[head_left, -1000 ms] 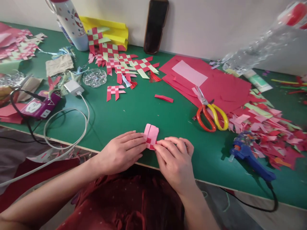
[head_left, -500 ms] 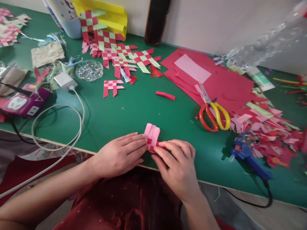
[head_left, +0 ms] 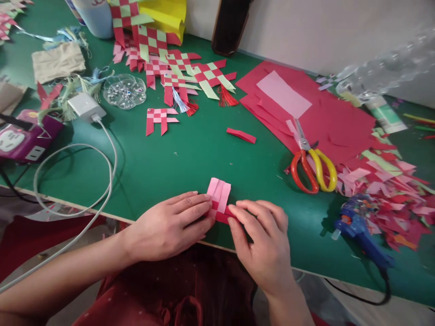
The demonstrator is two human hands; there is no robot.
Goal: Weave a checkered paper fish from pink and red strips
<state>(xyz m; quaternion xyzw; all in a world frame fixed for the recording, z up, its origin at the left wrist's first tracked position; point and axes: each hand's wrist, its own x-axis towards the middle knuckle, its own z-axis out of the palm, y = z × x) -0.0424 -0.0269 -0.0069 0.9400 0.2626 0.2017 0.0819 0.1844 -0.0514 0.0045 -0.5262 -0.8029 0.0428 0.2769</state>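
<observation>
The left hand lies low with its fingers together and almost straight, their tips over the left edge of a small checkered woven piece of pink and red paper; I cannot tell whether its thumb grips underneath; the right hand is mostly closed, thumb and fingertips pinching a flat bright-red paper strip at the woven piece's lower right; the woven piece sits between the hands, near the front edge of the green worktop; beyond it lies a short loose red paper strip; to the right are metal scissors with red and yellow handles and a blue plastic glue gun.
</observation>
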